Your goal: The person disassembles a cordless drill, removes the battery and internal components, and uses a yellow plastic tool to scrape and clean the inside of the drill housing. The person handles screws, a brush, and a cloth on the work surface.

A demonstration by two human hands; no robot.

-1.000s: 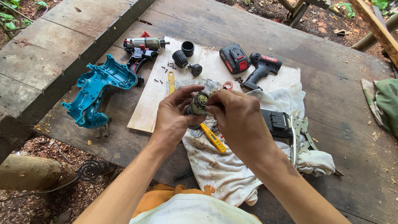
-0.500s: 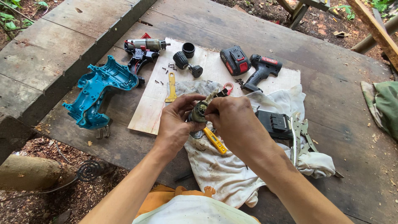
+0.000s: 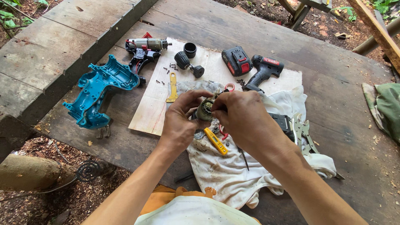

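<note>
Right now, from my head view, both hands meet over the white rag, near the middle of the wooden surface. My left hand is curled around the small round motor part, gripping it from the left. My right hand pinches its right side, fingers closed tight. I judge it best to keep the part steady in the left and work gently with the right, staying over the rag so nothing small drops away. Just beneath lies a yellow screwdriver; far left sits the teal drill shell, far right a black-and-red drill.
</note>
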